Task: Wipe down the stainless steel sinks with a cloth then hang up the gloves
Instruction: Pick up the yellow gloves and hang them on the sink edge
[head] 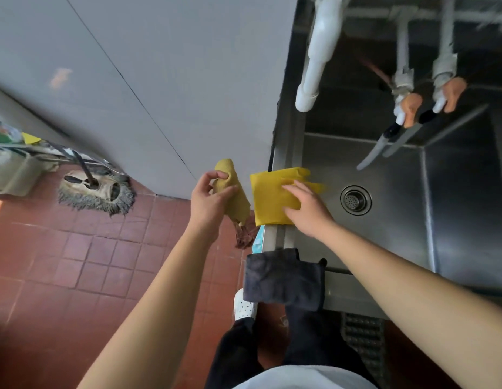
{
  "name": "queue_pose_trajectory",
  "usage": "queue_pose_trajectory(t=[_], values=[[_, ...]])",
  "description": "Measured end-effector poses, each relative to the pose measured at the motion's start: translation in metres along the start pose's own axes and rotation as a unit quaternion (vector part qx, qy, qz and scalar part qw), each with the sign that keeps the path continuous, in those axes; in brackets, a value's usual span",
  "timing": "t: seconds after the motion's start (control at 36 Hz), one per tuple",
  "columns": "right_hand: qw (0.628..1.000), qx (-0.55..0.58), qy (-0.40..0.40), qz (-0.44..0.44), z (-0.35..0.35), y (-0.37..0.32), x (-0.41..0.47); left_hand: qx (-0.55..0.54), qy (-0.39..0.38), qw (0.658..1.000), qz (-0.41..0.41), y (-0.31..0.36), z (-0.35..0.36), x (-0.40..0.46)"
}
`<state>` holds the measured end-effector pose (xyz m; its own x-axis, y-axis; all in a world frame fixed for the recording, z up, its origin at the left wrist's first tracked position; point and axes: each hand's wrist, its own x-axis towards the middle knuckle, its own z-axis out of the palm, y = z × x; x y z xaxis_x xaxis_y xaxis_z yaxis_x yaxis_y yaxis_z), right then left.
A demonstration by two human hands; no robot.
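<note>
the right hand [305, 209] is lying flat on one yellow glove [272, 197] across the sink edge [275, 237], while the left hand [210, 200] is pinching the other glove [233, 192] just beside it.

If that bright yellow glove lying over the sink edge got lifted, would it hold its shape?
Probably not. The yellow glove drapes flat over the sink rim, so it looks floppy and light. The glove in the left hand hangs limply, suggesting the same.

One yellow glove [272, 197] drapes over the steel sink [398, 220] rim; another [233, 189] hangs beside it.
</note>
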<state>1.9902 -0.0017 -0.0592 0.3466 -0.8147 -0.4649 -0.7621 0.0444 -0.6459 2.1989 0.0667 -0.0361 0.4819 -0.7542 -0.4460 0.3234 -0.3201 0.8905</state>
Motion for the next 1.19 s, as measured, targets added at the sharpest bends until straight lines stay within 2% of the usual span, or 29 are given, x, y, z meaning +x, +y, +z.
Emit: queue_pose_trajectory(t=[0.08, 0.17, 0.22, 0.28, 0.31, 0.33, 0.36, 0.42, 0.5, 0.58, 0.67, 0.78, 0.83, 0.86, 0.92, 0.94, 1.03, 1.19], values=[[0.997, 0.062, 0.040, -0.020, -0.002, -0.001, -0.003, -0.003, -0.061, 0.998, 0.008, 0.024, 0.013, -0.016], [0.968, 0.237, 0.085, -0.004, -0.007, -0.013, -0.012, -0.037, -0.127, 0.991, -0.010, 0.036, 0.027, -0.026], [0.912, 0.403, 0.044, 0.062, -0.015, -0.021, -0.020, -0.071, -0.179, 0.981, -0.021, 0.037, 0.035, -0.029], [0.806, 0.577, -0.070, 0.111, -0.024, -0.021, -0.025, -0.102, -0.205, 0.973, -0.041, 0.034, 0.040, -0.029], [0.766, 0.623, -0.116, 0.110, -0.028, -0.019, -0.028, -0.110, -0.198, 0.972, -0.059, 0.031, 0.041, -0.028], [0.749, 0.639, -0.140, 0.104, -0.031, -0.018, -0.030, -0.106, -0.180, 0.975, -0.083, 0.028, 0.043, -0.026], [0.754, 0.634, -0.137, 0.102, -0.032, -0.017, -0.031, -0.099, -0.159, 0.976, -0.110, 0.024, 0.043, -0.023], [0.793, 0.593, -0.076, 0.113, -0.035, -0.016, -0.033, -0.105, -0.139, 0.968, -0.181, 0.015, 0.041, -0.017], [0.818, 0.563, -0.028, 0.119, -0.039, -0.012, -0.032, -0.101, -0.186, 0.935, -0.284, 0.007, 0.036, -0.013], [0.839, 0.534, -0.035, 0.100, -0.051, -0.015, -0.029, -0.118, -0.226, 0.916, -0.310, 0.007, 0.034, -0.011], [0.831, 0.546, -0.084, 0.072, -0.067, -0.019, -0.022, -0.148, -0.237, 0.916, -0.289, 0.008, 0.033, -0.004], [0.815, 0.566, -0.120, 0.044, -0.081, -0.022, -0.008, -0.126, -0.294, 0.918, -0.234, 0.015, 0.032, 0.004], [0.838, 0.534, -0.093, 0.063, -0.079, -0.020, 0.001, -0.113, -0.281, 0.930, -0.209, 0.014, 0.032, 0.008], [0.864, 0.493, -0.062, 0.087, -0.075, -0.017, 0.007, -0.079, -0.255, 0.946, -0.186, 0.011, 0.033, 0.010], [0.919, 0.367, 0.006, 0.147, -0.062, -0.009, 0.014, 0.062, -0.187, 0.973, -0.124, 0.000, 0.036, 0.012], [0.935, 0.312, 0.026, 0.168, -0.056, -0.006, 0.016, 0.138, -0.162, 0.972, -0.103, -0.005, 0.038, 0.012], [0.953, 0.245, 0.024, 0.178, -0.035, 0.002, 0.018, 0.242, -0.154, 0.951, -0.119, -0.019, 0.041, 0.010], [0.961, 0.238, 0.037, 0.134, -0.025, 0.005, 0.005, 0.245, -0.149, 0.952, -0.108, -0.021, 0.036, 0.004]])
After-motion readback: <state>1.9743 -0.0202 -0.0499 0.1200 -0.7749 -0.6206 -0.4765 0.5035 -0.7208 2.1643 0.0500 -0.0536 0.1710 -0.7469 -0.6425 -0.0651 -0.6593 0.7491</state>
